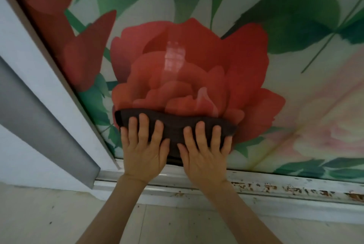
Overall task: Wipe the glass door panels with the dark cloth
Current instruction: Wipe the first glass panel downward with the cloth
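Far left: grey frame post (45,109), with the glass door panel (295,96) starting beside it. Our left hand (144,153) lies flat, fingers spread, pressing the dark cloth (175,123) onto the glass. Our right hand (204,155) does the same alongside. The cloth sits low on the panel, over the red flower, just above the bottom track (275,186). We judge it mid-wipe at the lower left; the wide stretch rightward looks left to do. We can't tell clean glass from dirty.
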